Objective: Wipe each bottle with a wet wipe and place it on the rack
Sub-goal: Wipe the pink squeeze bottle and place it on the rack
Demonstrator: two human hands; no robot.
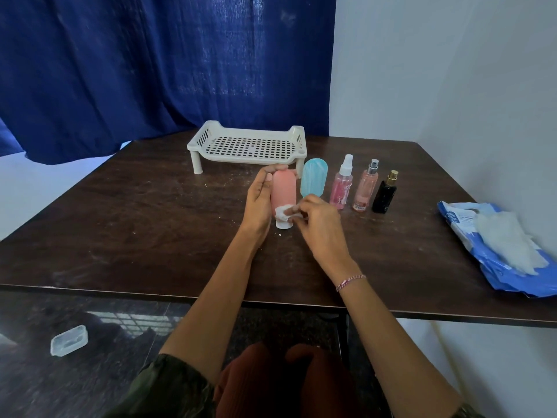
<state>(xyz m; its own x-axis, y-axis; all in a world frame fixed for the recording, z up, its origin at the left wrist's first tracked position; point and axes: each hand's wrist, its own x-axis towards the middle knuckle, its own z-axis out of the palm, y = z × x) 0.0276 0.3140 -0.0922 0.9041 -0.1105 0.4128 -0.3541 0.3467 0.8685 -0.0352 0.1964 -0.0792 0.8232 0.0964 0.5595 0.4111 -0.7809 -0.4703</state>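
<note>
My left hand [259, 197] grips a pink squeeze bottle [283, 190] that stands cap-down on the dark table. My right hand [316, 218] pinches a small white wet wipe [283, 213] against the bottle's lower part. To the right stand a blue squeeze bottle [314, 178], a pink spray bottle with a white top [341, 185], a taller pink spray bottle with a silver top [364, 188] and a black bottle with a gold cap [385, 194]. The white slotted rack [247, 146] sits behind them with nothing on it.
A blue wet-wipe pack [500, 254] with a wipe sticking out lies at the table's right edge. The dark table [135, 212] ends just before my knees. A clear plastic box [68, 340] lies on the floor at the left. A blue curtain hangs behind.
</note>
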